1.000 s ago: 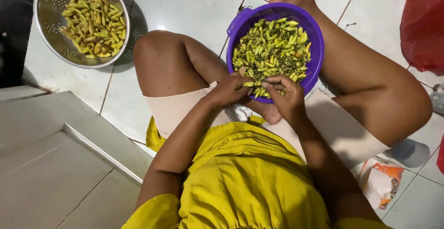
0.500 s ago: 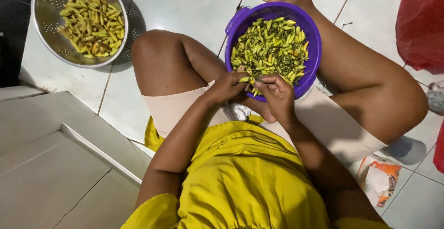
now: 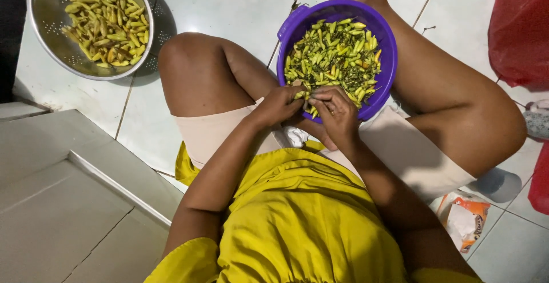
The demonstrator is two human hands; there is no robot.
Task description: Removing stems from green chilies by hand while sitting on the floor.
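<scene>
**Hands at the chilli bowl**

Left hand (image 3: 278, 104) and right hand (image 3: 337, 108) meet at the near rim of the round purple plastic bowl (image 3: 384, 83), fingers pinched shut on small green chillies (image 3: 334, 54). The glossy, tapered pods fill the bowl between the knees. Farther left, a perforated steel colander (image 3: 40, 8) holds paler chillies on smooth tile.

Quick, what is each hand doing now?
Left hand: closed on a green chili at the purple bowl rim.
Right hand: pinching the same chili.
</scene>
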